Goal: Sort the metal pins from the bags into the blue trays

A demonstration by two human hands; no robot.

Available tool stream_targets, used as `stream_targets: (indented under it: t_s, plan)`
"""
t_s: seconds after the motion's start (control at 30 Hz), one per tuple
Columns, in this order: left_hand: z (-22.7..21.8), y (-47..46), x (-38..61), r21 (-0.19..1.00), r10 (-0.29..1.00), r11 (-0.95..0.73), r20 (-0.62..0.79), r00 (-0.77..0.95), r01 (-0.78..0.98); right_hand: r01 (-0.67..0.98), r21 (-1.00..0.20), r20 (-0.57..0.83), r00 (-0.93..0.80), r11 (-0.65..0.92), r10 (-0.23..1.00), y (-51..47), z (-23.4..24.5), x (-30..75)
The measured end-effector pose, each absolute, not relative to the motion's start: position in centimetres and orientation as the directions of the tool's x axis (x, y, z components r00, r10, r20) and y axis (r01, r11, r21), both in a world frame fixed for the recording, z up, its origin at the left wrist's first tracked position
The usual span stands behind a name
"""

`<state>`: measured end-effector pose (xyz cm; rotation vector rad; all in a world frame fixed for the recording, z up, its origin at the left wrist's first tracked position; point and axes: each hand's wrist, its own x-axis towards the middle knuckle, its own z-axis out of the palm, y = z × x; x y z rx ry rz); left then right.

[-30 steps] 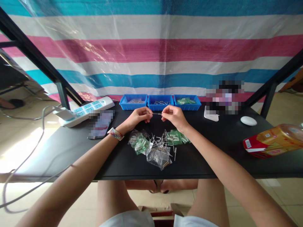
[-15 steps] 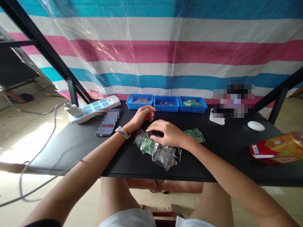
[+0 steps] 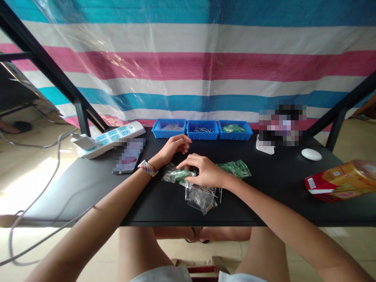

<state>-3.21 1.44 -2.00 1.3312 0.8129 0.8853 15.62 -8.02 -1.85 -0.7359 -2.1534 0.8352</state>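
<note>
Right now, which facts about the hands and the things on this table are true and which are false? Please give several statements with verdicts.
Three blue trays stand in a row at the back. True.
The right hand touches the clear bags of green parts. True.
The left hand is inside one of the trays. False: it is over the black table, in front of the trays.
The power strip lies at the table's right end. False: it is at its left end.

Three trays stand in a row at the back of the surface, centre frame. Left of them lies a power strip, with a phone just before it. Plastic bags lie mid-surface before the trays. A mouse and a packet lie at the right.
</note>
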Motion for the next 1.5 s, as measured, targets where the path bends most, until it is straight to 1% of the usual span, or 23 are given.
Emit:
stream_targets:
  t_s: [0.1,0.17,0.23,0.3,0.37,0.5,0.63,0.77,0.87,0.97,1.03,1.1,1.2,1.27,1.33,1.4,1.43,1.5]
  plan:
    - [-2.0,1.5,-3.3,0.997,0.862,0.035,0.007,0.506,-0.073,0.084,-0.905,0.334,-0.465,0.416,0.820,-7.2,-2.2,15.9]
    - [-2.1,1.6,-3.4,0.996,0.846,0.036,0.014,0.533,-0.083,-0.026,-0.961,0.268,-0.337,0.276,0.902,-6.5,-2.3,16.2]
    - [-2.1,1.6,-3.5,0.996,0.840,0.036,0.016,0.543,-0.085,-0.105,-0.975,0.215,-0.204,0.197,0.955,-5.8,-2.4,16.6]
    - [-2.0,1.5,-3.5,0.998,0.832,0.016,0.020,0.555,-0.059,-0.149,-0.978,0.166,-0.119,0.147,0.979,-5.4,-2.4,17.0]
    - [-1.9,1.3,-3.4,0.999,0.819,-0.032,0.035,0.572,-0.014,-0.178,-0.979,0.120,-0.093,0.102,0.988,-5.2,-2.3,17.3]
    - [-1.7,1.1,-3.1,0.991,0.826,-0.120,0.071,0.559,0.052,-0.236,-0.971,0.076,-0.114,0.047,0.991,-5.4,-2.1,17.5]
    - [-1.3,0.7,-3.0,0.978,0.836,-0.177,0.091,0.542,0.109,-0.210,-0.975,0.100,-0.141,0.069,0.985,-5.1,-2.1,17.6]
    - [-0.9,0.3,-3.2,0.952,0.838,-0.270,0.159,0.522,0.143,-0.195,-0.974,0.146,-0.166,0.113,0.975,-4.9,-1.7,17.9]
    - [-0.9,0.2,-3.5,0.939,0.834,-0.296,0.165,0.527,0.175,-0.169,-0.969,0.202,-0.128,0.179,0.971,-4.9,-1.5,18.1]
    - [-0.8,0.3,-3.6,0.962,0.821,-0.240,0.128,0.556,0.133,-0.060,-0.947,0.321,-0.069,0.317,0.945,-5.0,-1.5,18.1]
    - [-0.6,0.3,-3.5,0.972,0.821,-0.206,0.107,0.560,0.116,0.061,-0.900,0.428,-0.050,0.431,0.902,-5.2,-1.7,18.1]
    - [-0.4,0.1,-3.4,0.974,0.829,-0.192,0.095,0.551,0.121,0.180,-0.836,0.512,-0.078,0.518,0.855,-5.4,-1.7,18.2]
    - [-0.1,-0.1,-3.3,0.978,0.839,-0.175,0.088,0.537,0.112,0.269,-0.761,0.573,-0.147,0.590,0.806,-5.5,-1.7,18.3]
    - [-0.1,-0.1,-3.3,0.980,0.845,-0.173,0.096,0.526,0.099,0.296,-0.730,0.604,-0.142,0.616,0.784,-5.5,-1.7,18.3]
    - [-0.2,-0.1,-3.3,0.979,0.850,-0.185,0.113,0.514,0.091,0.316,-0.726,0.613,-0.105,0.611,0.783,-5.5,-1.7,18.3]
    - [-0.4,0.0,-3.3,0.976,0.861,-0.204,0.140,0.488,0.080,0.279,-0.778,0.570,-0.062,0.562,0.820,-5.5,-1.8,18.2]
    - [-0.4,0.1,-3.3,0.974,0.868,-0.211,0.152,0.472,0.076,0.222,-0.824,0.526,-0.042,0.521,0.849,-5.5,-1.8,18.1]
    - [-0.5,0.1,-3.2,0.973,0.880,-0.221,0.167,0.444,0.071,0.046,-0.910,0.411,-0.023,0.412,0.911,-5.5,-1.8,18.0]
